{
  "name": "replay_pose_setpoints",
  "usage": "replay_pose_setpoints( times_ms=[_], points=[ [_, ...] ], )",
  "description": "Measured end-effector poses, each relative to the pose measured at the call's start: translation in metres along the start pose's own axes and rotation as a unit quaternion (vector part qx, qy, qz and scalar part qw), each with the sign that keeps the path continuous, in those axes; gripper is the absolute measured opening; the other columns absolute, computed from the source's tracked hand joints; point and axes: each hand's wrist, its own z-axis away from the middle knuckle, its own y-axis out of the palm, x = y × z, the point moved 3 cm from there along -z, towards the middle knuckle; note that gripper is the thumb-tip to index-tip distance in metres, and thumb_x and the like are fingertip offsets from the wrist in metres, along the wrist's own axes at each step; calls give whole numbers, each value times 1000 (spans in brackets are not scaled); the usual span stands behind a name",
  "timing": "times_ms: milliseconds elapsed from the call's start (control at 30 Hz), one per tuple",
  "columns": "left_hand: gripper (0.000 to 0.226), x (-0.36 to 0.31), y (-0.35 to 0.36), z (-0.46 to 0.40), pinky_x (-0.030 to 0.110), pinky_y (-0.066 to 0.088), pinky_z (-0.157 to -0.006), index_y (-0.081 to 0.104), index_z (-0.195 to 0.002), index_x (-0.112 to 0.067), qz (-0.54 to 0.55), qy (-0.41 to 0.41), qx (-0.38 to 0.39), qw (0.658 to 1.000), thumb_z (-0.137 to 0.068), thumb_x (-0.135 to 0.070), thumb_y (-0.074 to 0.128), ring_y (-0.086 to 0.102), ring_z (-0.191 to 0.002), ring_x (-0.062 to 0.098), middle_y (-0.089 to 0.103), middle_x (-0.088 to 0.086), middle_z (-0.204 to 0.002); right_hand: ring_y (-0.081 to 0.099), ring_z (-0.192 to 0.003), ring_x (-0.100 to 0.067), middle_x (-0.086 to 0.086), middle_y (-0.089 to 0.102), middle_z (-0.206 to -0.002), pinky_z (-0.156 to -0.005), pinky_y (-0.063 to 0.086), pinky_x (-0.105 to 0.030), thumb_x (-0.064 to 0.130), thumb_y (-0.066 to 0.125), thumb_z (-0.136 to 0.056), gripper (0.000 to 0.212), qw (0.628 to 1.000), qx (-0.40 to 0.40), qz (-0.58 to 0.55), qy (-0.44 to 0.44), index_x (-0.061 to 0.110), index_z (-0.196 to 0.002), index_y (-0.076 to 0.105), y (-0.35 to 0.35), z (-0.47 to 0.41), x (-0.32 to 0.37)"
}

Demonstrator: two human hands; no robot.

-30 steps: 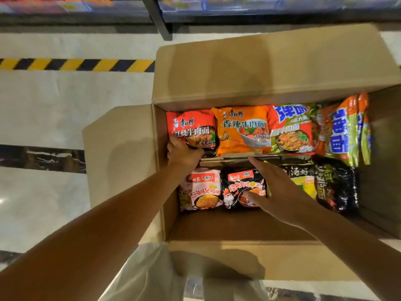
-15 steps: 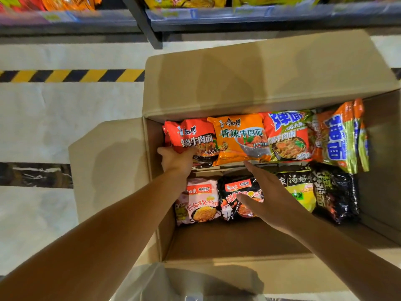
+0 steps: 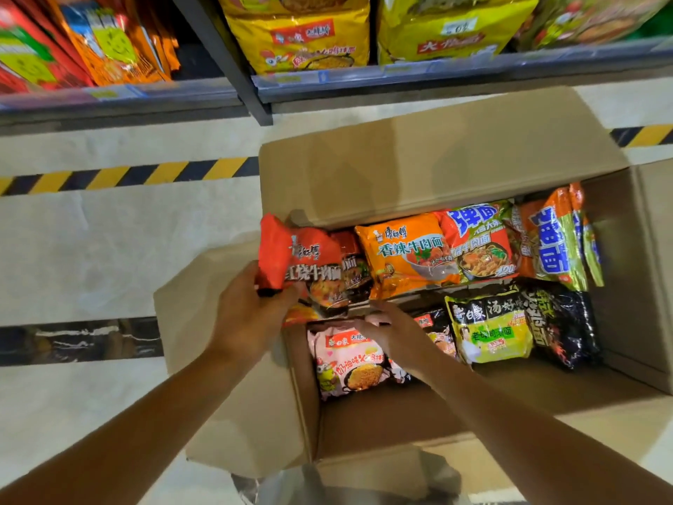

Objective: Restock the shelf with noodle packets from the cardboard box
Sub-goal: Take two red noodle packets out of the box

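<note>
An open cardboard box [image 3: 429, 424] on the floor holds two rows of noodle packets. My left hand [image 3: 251, 315] grips a red noodle packet [image 3: 295, 256] by its lower left edge, lifted and tilted above the box's left corner. My right hand [image 3: 393, 333] reaches into the front row, fingers spread over a pink packet [image 3: 349, 366] and a black packet [image 3: 437, 329]; whether it grasps one I cannot tell. An orange packet [image 3: 404, 256], a red-green packet [image 3: 480, 246] and a yellow-green packet [image 3: 491, 329] lie in the box.
The shelf [image 3: 400, 78] runs along the top, stocked with yellow packets [image 3: 302, 34] and red-orange packets [image 3: 73, 41]. A dark upright post [image 3: 225, 60] divides it. Yellow-black hazard tape [image 3: 127, 174] crosses the pale floor. The box's flaps [image 3: 418, 162] stand open at the back and left.
My left hand has pulled the red packet up and out of the back row. My right hand slid left over the front row. The view tilted up, showing more shelf.
</note>
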Motion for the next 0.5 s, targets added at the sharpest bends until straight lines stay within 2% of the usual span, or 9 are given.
replay_pose_setpoints(
  times_ms=[67,100,167,200,233,267,333,400,500],
  points=[
    [32,-2,-30,5,8,51,-58,63,-113,-23,0,35,17,999,-84,-17,76,68,-78,-7,68,-14,-96,53,-126,-28,-12,51,-144,-97,42,-36,48,79,-74,92,995,-11,-94,32,16,-149,36,19,-19,4],
    [34,-1,-45,7,9,51,-58,63,-114,-25,1,46,23,999,-83,-17,76,68,-81,-7,69,-15,-98,52,-126,-30,-14,49,-145,-98,42,-38,41,81,-74,93,987,-25,-149,55,12,-149,34,27,-29,6],
    [38,5,-71,8,16,56,-62,64,-117,-30,4,49,30,998,-81,-22,76,70,-87,1,71,-12,-103,51,-124,-28,-11,52,-137,-95,40,-39,19,76,-86,69,968,-68,-228,76,6,-142,38,39,-46,12],
    [40,10,-83,7,21,58,-67,64,-119,-31,4,47,31,998,-81,-25,76,71,-90,5,71,-10,-105,51,-123,-26,-8,55,-130,-96,40,-39,14,74,-88,57,964,-91,-239,74,6,-135,43,43,-54,13],
    [42,15,-92,6,26,59,-71,64,-120,-31,9,45,28,999,-80,-26,75,71,-93,8,72,-9,-105,52,-121,-27,-8,57,-128,-98,40,-40,16,75,-87,55,960,-109,-246,80,8,-133,46,47,-61,14],
    [42,21,-100,4,28,61,-72,65,-119,-32,20,44,24,999,-78,-27,75,71,-93,10,73,-9,-104,53,-120,-28,-9,58,-130,-100,40,-40,21,77,-85,62,956,-129,-247,93,6,-136,46,49,-66,15],
    [35,30,-110,0,24,61,-67,68,-111,-35,44,47,16,998,-77,-26,74,73,-88,10,75,-12,-100,51,-125,-32,-11,52,-139,-104,40,-41,28,79,-82,78,942,-170,-261,124,6,-145,38,51,-74,17],
    [27,36,-115,-3,19,59,-64,69,-101,-39,60,49,7,997,-80,-23,72,73,-83,8,75,-17,-94,44,-134,-34,-11,45,-146,-109,35,-43,30,79,-82,86,926,-200,-295,120,8,-150,30,54,-82,20],
    [29,46,-119,-7,26,61,-66,68,-109,-35,71,38,10,997,-82,-24,72,74,-86,11,75,-14,-98,50,-130,-32,-10,48,-144,-111,37,-46,36,82,-79,88,909,-232,-324,122,10,-148,34,59,-89,21]
  ],
)
